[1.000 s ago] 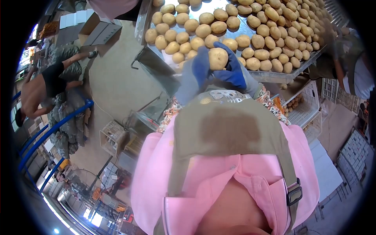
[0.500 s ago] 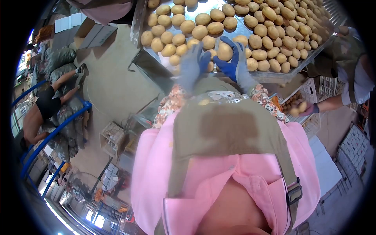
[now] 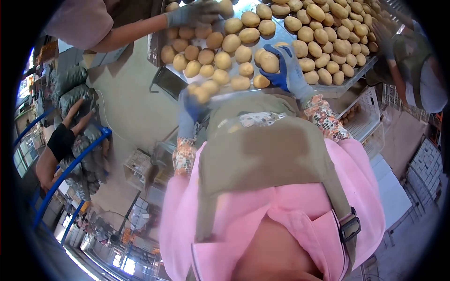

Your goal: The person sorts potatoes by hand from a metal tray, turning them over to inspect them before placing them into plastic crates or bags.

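Note:
My right hand [image 3: 289,71], in a blue-and-grey glove, is closed round a potato [image 3: 269,62] above the metal table [image 3: 288,38]. My left hand [image 3: 189,108], gloved the same way and smeared by motion, is at the table's near left edge. Its fingers are against a blurred potato [image 3: 200,95], with another blurred one just beyond. Loose potatoes [image 3: 231,43] lie between and beyond my hands. A dense heap of potatoes [image 3: 328,35] covers the table's right side.
At the far left, a co-worker's gloved hand [image 3: 194,14] reaches over the potatoes. Another person [image 3: 412,70] stands at the right. White plastic crates [image 3: 365,112] are below the table on the right. Filled sacks [image 3: 72,82] and a blue rail [image 3: 70,164] are at the left.
My left hand has moved left and nearer to me, with blurred potatoes at it. My right hand keeps its potato. A co-worker's arm has come in at the far left; the right-hand co-worker's hand has left the crates.

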`<action>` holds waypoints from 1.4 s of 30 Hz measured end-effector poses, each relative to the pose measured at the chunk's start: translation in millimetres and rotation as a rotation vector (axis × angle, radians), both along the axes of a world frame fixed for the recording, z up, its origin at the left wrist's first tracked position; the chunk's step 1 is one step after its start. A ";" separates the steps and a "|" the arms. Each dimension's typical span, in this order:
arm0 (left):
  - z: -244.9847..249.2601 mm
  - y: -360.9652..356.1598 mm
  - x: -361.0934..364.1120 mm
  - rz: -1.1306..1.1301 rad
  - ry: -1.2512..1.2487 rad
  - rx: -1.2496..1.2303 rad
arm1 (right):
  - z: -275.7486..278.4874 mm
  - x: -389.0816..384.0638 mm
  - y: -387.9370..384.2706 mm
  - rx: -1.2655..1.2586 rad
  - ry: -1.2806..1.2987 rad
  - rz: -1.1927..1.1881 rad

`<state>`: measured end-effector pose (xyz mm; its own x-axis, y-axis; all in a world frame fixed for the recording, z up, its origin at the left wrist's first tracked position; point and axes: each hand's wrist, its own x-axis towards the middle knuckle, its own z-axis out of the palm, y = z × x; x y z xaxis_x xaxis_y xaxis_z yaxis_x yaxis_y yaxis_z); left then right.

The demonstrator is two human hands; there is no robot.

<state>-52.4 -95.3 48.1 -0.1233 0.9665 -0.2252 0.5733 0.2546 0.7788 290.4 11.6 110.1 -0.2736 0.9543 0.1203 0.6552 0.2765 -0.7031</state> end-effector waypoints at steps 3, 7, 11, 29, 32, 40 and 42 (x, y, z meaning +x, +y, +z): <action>-18.0 -28.5 -31.3 0.250 -0.087 -0.237 | 8.7 -0.3 7.3 -0.271 -0.056 0.005; -14.0 -7.5 -31.3 0.149 0.344 0.047 | -64.7 -21.2 -1.0 -0.210 -0.520 0.269; -6.4 63.9 15.3 0.019 0.051 0.227 | -45.0 -79.0 -5.3 -0.275 -0.357 0.231; -33.0 4.6 8.6 0.022 0.746 0.042 | -41.6 16.2 -49.2 -0.757 1.379 -0.172; -23.3 43.8 19.7 0.011 0.831 0.302 | -44.8 12.6 -54.4 -0.567 1.329 -0.140; 0.0 91.4 136.6 -0.633 0.547 -0.013 | 22.4 -2.7 -51.9 -0.620 1.345 -0.233; 0.9 77.8 134.4 -0.669 0.609 -0.005 | 21.2 1.2 -53.9 -0.284 1.008 -0.273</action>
